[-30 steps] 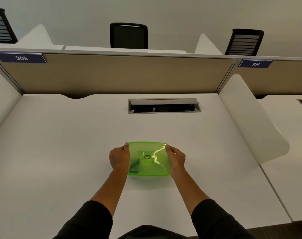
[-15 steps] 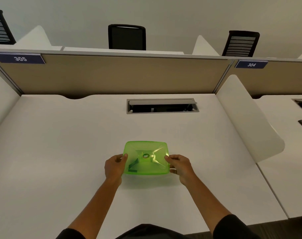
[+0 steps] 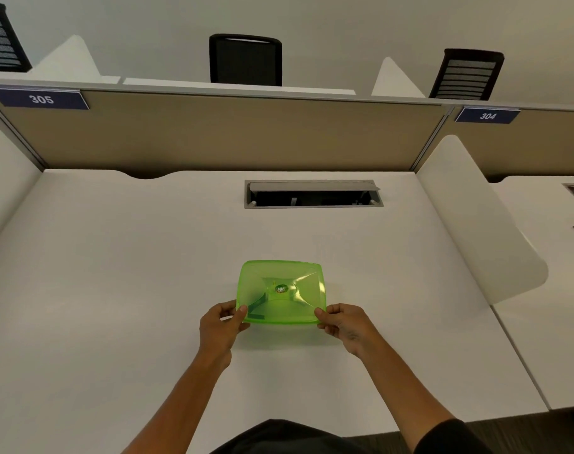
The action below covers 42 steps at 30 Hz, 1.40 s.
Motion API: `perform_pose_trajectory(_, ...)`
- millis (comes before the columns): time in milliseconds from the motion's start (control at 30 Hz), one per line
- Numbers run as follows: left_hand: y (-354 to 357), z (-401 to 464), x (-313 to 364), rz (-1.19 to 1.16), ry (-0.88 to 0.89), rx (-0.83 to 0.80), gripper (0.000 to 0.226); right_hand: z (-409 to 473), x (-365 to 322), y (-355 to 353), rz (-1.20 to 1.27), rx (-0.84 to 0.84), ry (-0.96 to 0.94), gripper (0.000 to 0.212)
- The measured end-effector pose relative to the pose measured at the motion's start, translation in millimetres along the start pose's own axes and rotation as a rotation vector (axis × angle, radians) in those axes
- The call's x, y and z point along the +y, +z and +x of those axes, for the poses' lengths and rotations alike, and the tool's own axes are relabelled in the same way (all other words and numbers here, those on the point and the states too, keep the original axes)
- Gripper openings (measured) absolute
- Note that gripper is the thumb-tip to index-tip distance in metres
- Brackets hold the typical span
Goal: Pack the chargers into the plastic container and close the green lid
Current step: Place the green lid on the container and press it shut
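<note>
A translucent green lid (image 3: 280, 291) with a round sticker in its middle covers the plastic container on the white desk (image 3: 115, 290). The container's body shows only as a sliver under the lid's near edge. My left hand (image 3: 222, 326) pinches the lid's near left corner, thumb on top. My right hand (image 3: 343, 322) pinches the near right corner the same way. A dark shape shows faintly through the lid at its left; I cannot tell whether it is a charger.
An open cable slot (image 3: 313, 194) is set into the desk beyond the container. A tan partition (image 3: 230, 132) bounds the far edge. A white curved divider (image 3: 475, 221) stands at the right. Black chairs (image 3: 245, 59) stand behind the partition.
Both hands slid from the lid's left and right sides back to its two near corners. The view pulled back slightly.
</note>
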<state>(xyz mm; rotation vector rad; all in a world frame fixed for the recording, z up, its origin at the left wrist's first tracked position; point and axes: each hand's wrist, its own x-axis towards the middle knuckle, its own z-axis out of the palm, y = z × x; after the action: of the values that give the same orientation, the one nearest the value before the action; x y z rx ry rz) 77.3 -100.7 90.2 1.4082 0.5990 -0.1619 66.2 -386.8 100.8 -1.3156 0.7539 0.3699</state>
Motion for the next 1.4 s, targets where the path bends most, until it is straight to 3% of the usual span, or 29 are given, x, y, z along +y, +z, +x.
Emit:
perform_pose_trajectory(400, 2.4, 14.9, 10.1, -0.035, -0.040, -0.001, 0.025, 8.8, -8.7, 6.9, 0.022, -0.027, -0.062, 0.033)
perform_pose_trajectory(933, 53.5, 117.4, 77.6, 0.079, 0.019, 0.038, 0.030, 98.9, -101.6, 63.1, 0.041, 0.051, -0.140, 0.021)
perform_pose_trajectory(1200, 73.0, 151.2, 107.2, 0.144, 0.059, 0.059, 0.037, 132.5, -128.0, 88.5, 0.033, 0.093, -0.195, 0.035)
perform_pose_trajectory(1400, 77.4, 157.2, 116.8, 0.150, 0.050, 0.051, 0.039, 140.6, -135.0, 96.7, 0.014, 0.144, -0.219, 0.032)
